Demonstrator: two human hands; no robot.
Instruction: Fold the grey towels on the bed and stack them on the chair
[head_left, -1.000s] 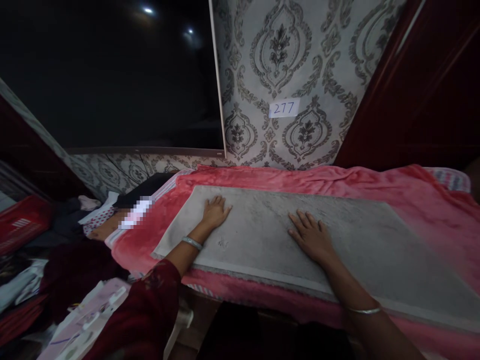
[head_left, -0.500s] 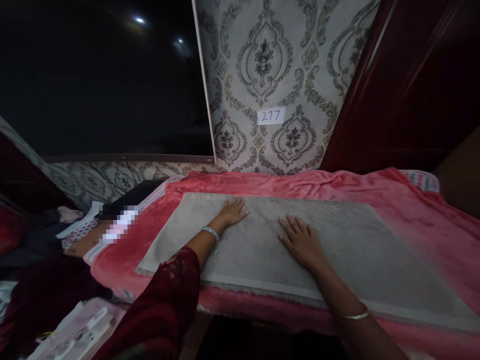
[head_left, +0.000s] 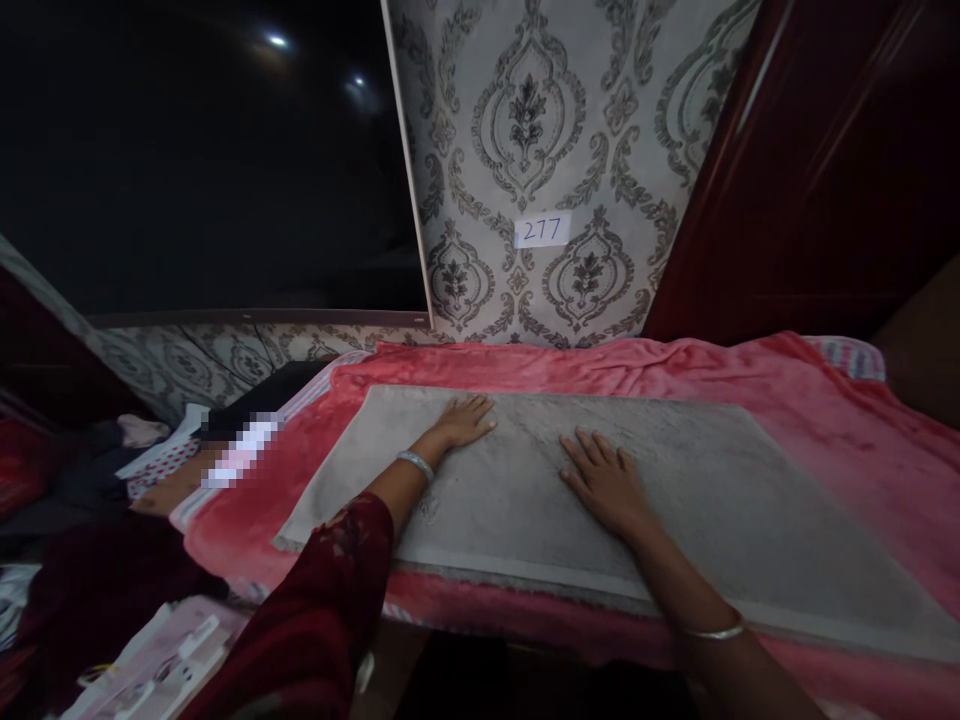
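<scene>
The right hand (head_left: 606, 487) rests at one o'clock, palm down with its fingers spread apart, and the left hand (head_left: 465, 422), a little farther off at twelve, lies palm down with its thumb apart from the fingers; both touch a grey mat (head_left: 510, 510), which stretches from about ten o'clock round to three. Under the mat and beyond its far edge spreads a pink blanket (head_left: 862, 420), and past that are a dark screen (head_left: 225, 170) at eleven and, at twelve, a patterned wall (head_left: 529, 110) bearing a label (head_left: 542, 230) reading 277.
</scene>
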